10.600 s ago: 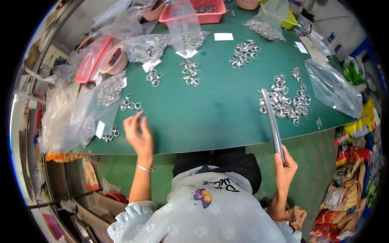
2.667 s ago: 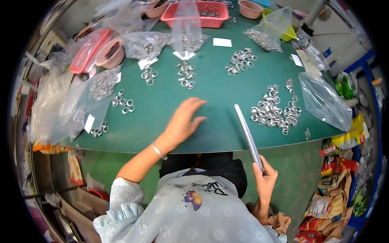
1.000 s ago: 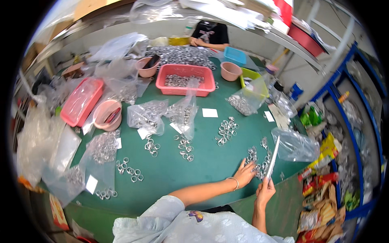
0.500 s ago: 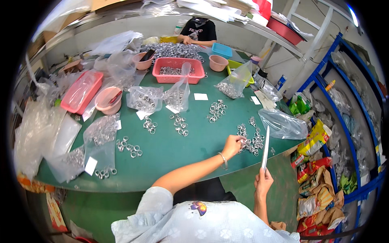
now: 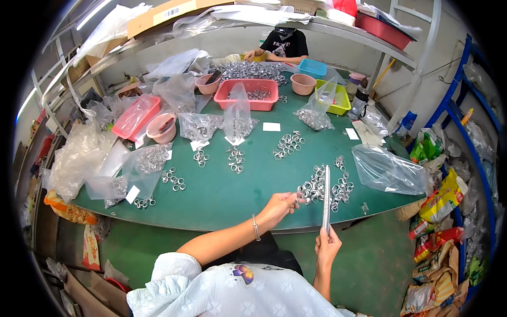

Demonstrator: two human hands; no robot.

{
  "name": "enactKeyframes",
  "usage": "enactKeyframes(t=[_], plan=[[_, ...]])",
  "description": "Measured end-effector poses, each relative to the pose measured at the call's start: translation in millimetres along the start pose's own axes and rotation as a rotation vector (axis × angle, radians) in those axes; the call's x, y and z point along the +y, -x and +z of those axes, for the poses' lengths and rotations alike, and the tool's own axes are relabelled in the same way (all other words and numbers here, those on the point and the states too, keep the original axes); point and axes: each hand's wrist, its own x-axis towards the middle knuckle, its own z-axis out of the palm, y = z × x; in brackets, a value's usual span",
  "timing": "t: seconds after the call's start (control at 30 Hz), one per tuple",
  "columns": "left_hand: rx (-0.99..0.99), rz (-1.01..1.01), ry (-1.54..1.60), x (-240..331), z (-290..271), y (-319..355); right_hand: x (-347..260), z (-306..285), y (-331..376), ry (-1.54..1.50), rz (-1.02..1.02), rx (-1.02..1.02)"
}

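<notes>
My right hand (image 5: 327,245) is closed round the lower end of a long, tapered silver ring mandrel (image 5: 326,198), which points away from me. Its upper part crosses in front of a pile of loose silver rings (image 5: 315,185) near the table's front edge. At the pile's left side, my left hand (image 5: 281,207) pinches a ring (image 5: 297,199) between thumb and fingers, partly hidden by the fingertips. More rings (image 5: 344,185) lie just right of the mandrel. A separate heap of rings (image 5: 288,145) is farther back.
Smaller ring groups lie leftward on the green table (image 5: 227,198), beside ring-filled plastic bags (image 5: 145,162) and white slips. An empty-looking clear bag (image 5: 391,169) lies right. Behind stand a pink basin (image 5: 266,104) and a lime tray (image 5: 338,100). Across the table sits a person (image 5: 285,45).
My left hand has drawn back from within the ring pile to its left edge. The mandrel in my right hand has swung left, over the rings. The whole view has shifted.
</notes>
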Motion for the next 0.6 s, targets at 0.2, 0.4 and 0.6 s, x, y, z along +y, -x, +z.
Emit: enactKeyframes(t=[0.2, 0.4, 0.6], plan=[[-0.015, -0.056, 0.024, 12.4, 5.7, -1.4, -1.9, -9.7, -19.1, -0.062, 0.057, -0.108], [0.163, -0.011, 0.099, 17.1, -8.0, -2.1, -6.8, -10.2, -35.4, 0.017, 0.067, -0.187], [0.193, 0.174, 0.009, 46.0, -32.5, 0.3, -25.3, 6.5, -43.0, 0.121, 0.082, -0.280]])
